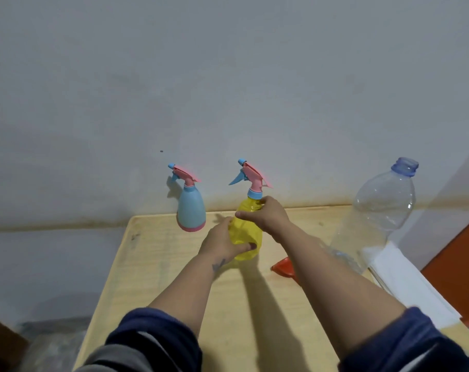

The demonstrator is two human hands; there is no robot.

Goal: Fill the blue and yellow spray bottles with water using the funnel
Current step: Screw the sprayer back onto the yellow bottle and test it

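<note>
Yellow spray bottle (248, 232) upright on wooden table (158, 264); left hand (222, 244) fingers grip body; right hand (265, 214) fingers grip neck; grey wall (228, 76) behind.

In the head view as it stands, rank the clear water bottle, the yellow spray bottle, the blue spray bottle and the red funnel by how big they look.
1. Clear water bottle, largest, though nearest the camera.
2-3. Yellow spray bottle and blue spray bottle: too alike to rank; both hands grip the yellow one and cover part of it.
4. Red funnel, smallest showing, partly hidden by the right forearm.
</note>
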